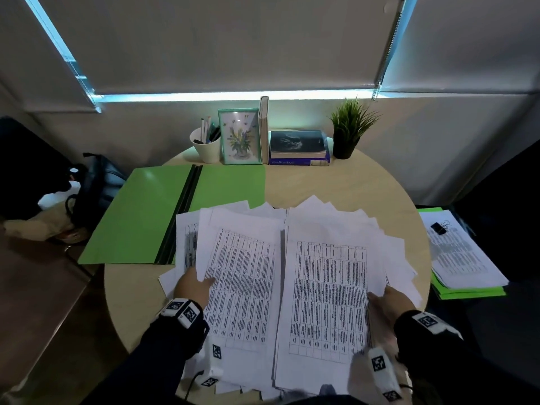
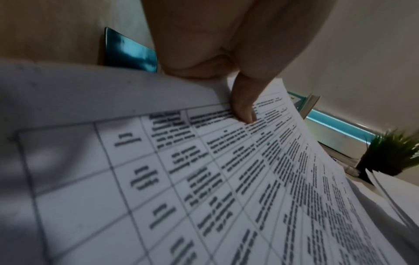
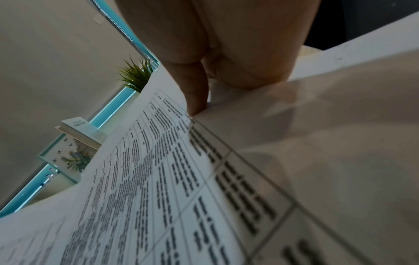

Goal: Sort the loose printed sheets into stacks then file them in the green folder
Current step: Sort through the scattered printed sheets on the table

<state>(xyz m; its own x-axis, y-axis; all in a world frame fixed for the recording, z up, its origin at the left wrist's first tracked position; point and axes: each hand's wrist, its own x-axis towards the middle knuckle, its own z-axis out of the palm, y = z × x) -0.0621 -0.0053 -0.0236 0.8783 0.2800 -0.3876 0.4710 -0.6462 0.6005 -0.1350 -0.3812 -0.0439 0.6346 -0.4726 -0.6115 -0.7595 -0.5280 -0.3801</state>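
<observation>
Two rough stacks of printed sheets on the bench — left hand and right hand each pinching a stack's outer edge — green folder lies open, nothing filed.

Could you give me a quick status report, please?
Left hand grips left stack of white printed sheets; right hand grips right stack. Open green folder empty, partly under sheets.

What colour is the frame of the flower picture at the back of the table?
Light teal-green; the picture frame shows best in the head view.
</observation>
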